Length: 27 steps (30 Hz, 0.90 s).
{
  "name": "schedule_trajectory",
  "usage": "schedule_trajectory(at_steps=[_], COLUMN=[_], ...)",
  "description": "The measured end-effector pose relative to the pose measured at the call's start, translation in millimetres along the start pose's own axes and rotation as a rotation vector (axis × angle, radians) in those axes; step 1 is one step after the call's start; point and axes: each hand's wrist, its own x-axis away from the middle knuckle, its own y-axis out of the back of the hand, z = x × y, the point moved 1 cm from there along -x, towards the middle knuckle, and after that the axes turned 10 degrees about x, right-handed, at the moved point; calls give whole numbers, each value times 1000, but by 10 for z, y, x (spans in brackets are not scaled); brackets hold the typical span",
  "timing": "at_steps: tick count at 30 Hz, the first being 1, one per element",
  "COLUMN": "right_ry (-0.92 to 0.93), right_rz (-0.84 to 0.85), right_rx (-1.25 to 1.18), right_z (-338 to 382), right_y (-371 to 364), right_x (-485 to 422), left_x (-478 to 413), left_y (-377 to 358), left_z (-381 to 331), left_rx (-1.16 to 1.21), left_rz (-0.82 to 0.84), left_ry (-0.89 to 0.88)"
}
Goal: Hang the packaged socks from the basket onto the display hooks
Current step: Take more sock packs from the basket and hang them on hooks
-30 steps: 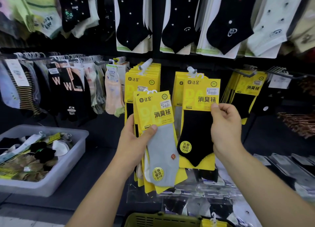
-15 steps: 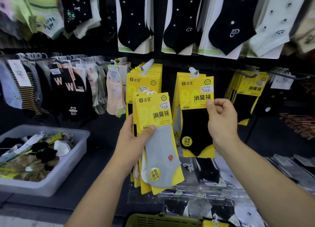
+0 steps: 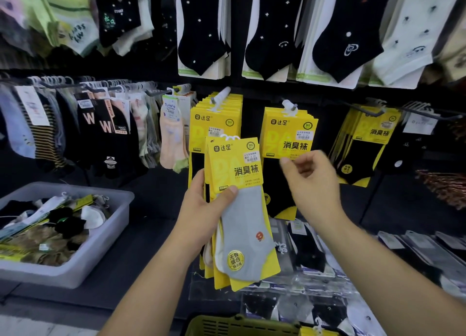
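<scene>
Just let go of black-sock pack w/ right hand, now loosely curled, holding nothing. Left hanging on hook at 1 o'clock, so one more done. Gripping fan of packs in left hand, dead centre: stiff glossy yellow card, soft grey knit. Slatted basket at 6.

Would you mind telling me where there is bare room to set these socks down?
The dark shelf between the grey bin and the sock stack in the left hand is bare. Below the right hand, clear packets crowd the shelf; the bin is full.
</scene>
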Motion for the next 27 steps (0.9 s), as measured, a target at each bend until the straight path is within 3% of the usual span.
schedule_trajectory(at_steps=[3,5,15,22,27], right_ry=[7,4,-295,21,115], right_rz=[244,318,348,167,321], right_rx=[23,40,-312,-110,35], right_z=[146,201,115,297,413], right_y=[-99,-135,-30,214,286], right_x=[158,207,214,-125,-264], left_x=[8,22,14,-1,15], left_y=[-36,-50,-27,20,26], left_z=[11,14,76,81,79], left_rx=[-22,-21,8,-138,-196], left_rz=[11,18,22,76,111], left_ry=[-18,-29,4,7,-1])
